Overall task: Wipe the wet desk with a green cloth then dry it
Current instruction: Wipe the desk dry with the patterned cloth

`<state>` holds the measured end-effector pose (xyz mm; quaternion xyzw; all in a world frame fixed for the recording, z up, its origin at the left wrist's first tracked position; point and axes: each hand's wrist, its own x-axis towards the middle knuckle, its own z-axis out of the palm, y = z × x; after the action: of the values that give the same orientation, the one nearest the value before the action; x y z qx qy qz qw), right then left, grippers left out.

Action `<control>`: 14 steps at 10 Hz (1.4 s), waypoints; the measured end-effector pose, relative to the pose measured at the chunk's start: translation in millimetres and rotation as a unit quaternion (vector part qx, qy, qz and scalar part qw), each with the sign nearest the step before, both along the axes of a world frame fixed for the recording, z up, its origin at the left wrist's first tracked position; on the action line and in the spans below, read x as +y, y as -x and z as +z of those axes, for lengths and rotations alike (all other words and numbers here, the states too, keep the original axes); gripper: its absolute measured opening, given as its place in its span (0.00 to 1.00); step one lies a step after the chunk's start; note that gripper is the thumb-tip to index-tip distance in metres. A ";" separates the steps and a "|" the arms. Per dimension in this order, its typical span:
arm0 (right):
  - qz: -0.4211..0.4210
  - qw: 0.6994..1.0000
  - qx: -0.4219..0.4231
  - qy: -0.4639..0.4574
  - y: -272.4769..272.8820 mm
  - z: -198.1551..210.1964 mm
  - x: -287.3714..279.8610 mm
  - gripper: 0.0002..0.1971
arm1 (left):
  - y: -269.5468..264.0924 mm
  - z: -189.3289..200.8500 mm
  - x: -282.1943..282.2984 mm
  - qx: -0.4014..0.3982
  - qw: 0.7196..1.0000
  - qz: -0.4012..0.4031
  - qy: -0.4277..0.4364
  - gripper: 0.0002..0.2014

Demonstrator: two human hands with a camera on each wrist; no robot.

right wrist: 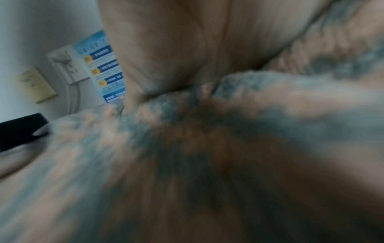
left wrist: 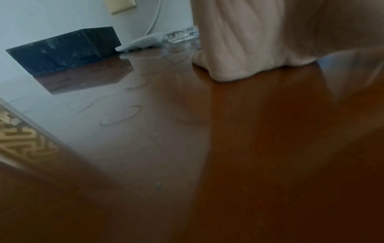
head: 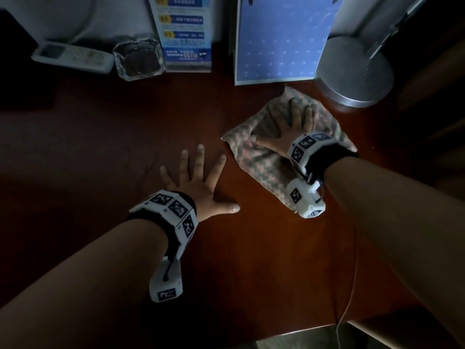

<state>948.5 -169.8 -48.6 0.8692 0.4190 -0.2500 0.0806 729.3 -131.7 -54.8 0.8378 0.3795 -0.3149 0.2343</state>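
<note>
A checked green and pink cloth (head: pixel 261 157) lies spread on the dark brown desk (head: pixel 125 127), right of centre. My right hand (head: pixel 289 124) presses flat on it with fingers straight and spread; the right wrist view shows the palm (right wrist: pixel 176 41) against the blurred cloth (right wrist: pixel 270 102). My left hand (head: pixel 198 177) rests flat on the bare desk beside the cloth, fingers spread, holding nothing. In the left wrist view, its palm (left wrist: pixel 249 41) meets the glossy desk (left wrist: pixel 249 148), where faint water streaks (left wrist: pixel 120 115) show to the left.
Along the back stand a white remote (head: pixel 73 56), a glass ashtray (head: pixel 138 60), a blue notice stand (head: pixel 186 34), a blue desk calendar (head: pixel 279 44) and a round silver lamp base (head: pixel 354 74). A black box (left wrist: pixel 62 51) sits far left. The desk's front edge (head: pixel 289 332) lies near me.
</note>
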 end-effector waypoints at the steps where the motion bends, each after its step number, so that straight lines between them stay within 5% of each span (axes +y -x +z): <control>1: -0.046 0.999 0.007 -0.012 12.6 -10.7 -29.0 0.49 | -0.5 1.4 1.0 0.008 1.000 -0.003 0.004 0.54; 5: 0.020 0.997 0.048 0.052 90.0 -8.7 -163.0 0.49 | -1.9 7.1 -0.4 0.018 1.000 -0.002 0.003 0.54; 10: -0.132 0.991 0.012 -0.008 -49.7 -10.3 -65.9 0.53 | -3.9 8.7 -1.8 0.028 1.000 -0.002 -0.002 0.54; 12: -0.162 0.986 -0.024 0.013 -86.0 -16.8 -81.3 0.63 | -4.0 11.0 -2.8 0.033 0.999 -0.005 -0.002 0.54; 13: -0.177 0.984 0.005 -0.017 -71.4 -11.6 -122.1 0.52 | -5.4 13.6 -3.1 0.038 0.999 -0.004 0.006 0.54; 14: -0.188 0.982 0.011 -0.004 -36.9 -7.4 -147.3 0.64 | -6.0 15.1 -3.2 0.042 0.999 -0.003 0.005 0.54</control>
<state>985.4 -317.1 -55.9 0.9298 0.2503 -0.2687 0.0242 735.3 -134.9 -39.8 0.8239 0.3847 -0.3527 0.2210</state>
